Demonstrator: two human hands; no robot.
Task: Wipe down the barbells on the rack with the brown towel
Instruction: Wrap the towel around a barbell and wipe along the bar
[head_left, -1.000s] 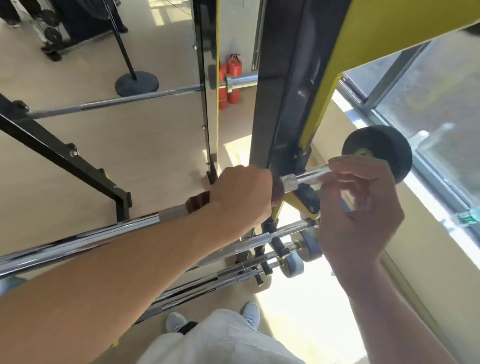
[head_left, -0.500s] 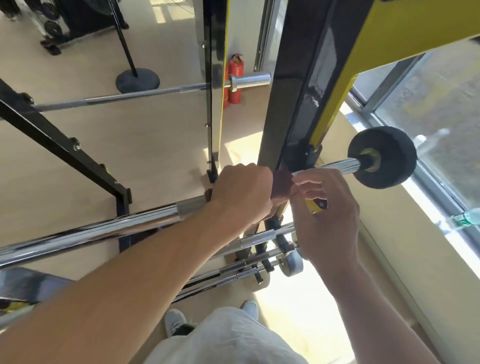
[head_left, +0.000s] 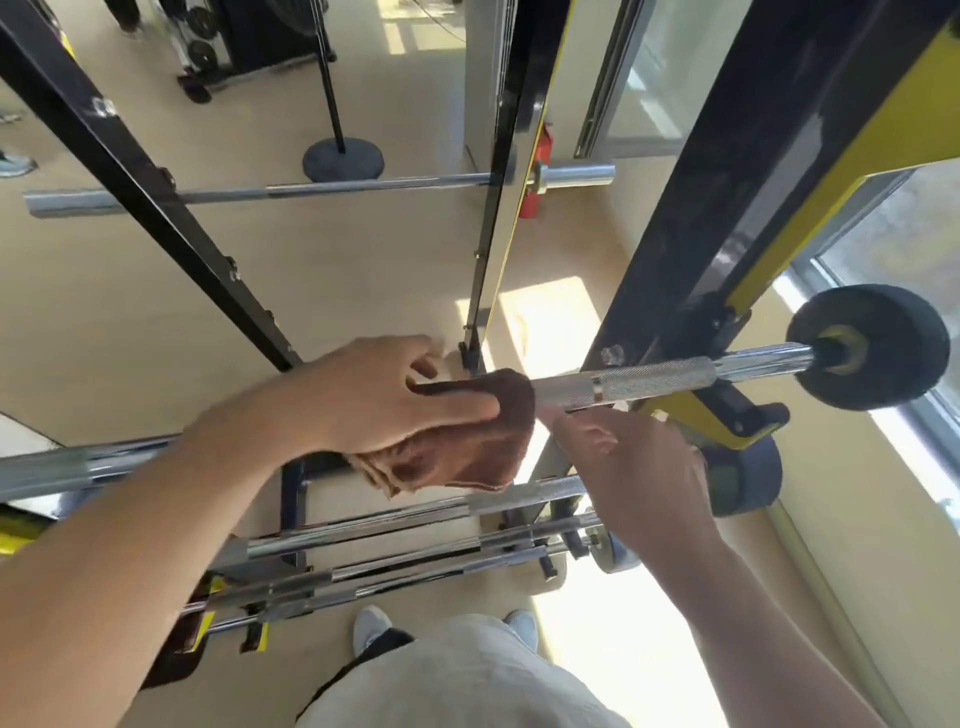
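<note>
Gym floor (head_left: 130, 312), left hand (head_left: 379, 395) gripping towel (head_left: 467, 441)

Left hand (head_left: 384, 395) at mid-frame pinches the brown towel (head_left: 462, 441); right hand (head_left: 639, 473), just lower right of it, fingers loosely curled.

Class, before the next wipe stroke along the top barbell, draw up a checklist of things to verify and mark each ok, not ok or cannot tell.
1. Brown towel in the left hand: ok, fingers grip it.
2. Towel on the top barbell: ok, draped over it.
3. Right hand steadying the bar: cannot tell, fingertips reach under it.
4. Bar seated on the rack: ok.
5. Knurled stretch towards the black end weight unobstructed: ok.
</note>
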